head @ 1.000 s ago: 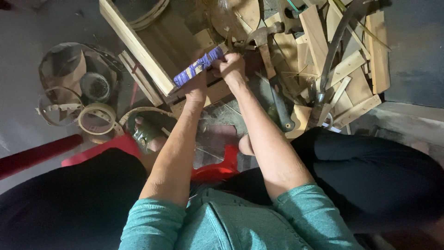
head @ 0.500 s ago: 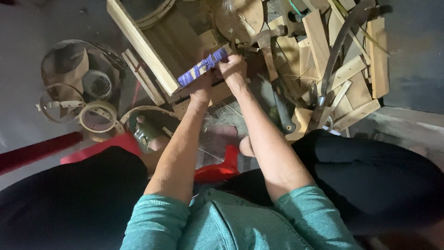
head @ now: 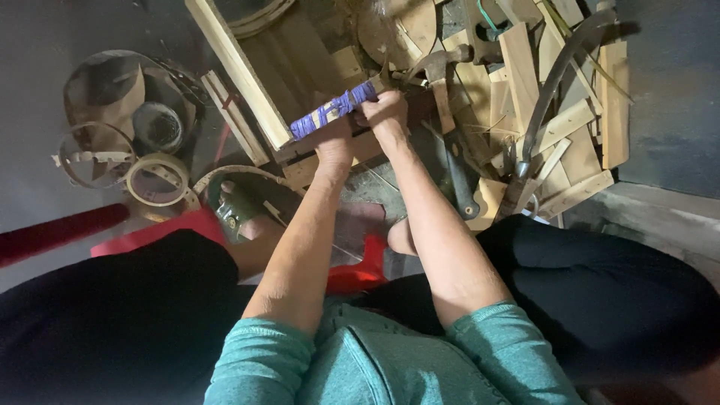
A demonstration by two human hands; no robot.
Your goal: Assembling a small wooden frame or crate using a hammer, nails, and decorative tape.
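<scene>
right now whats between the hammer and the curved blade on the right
In the head view, pale wood offcuts fill the stretch between the hammer and the curved blade; no bare floor shows there.

Single head-worn view, taken from above the seated person and directed steeply downward along both forearms, so that the teal sleeves and dark-trousered knees filled the lower frame. The left hand (head: 334, 147) and right hand (head: 385, 111) lay near the upper centre at arm's length, with the wooden frame (head: 238, 69), the offcuts (head: 592, 112) and the floor beyond them. No second view was available, so no overlap existed.
</scene>
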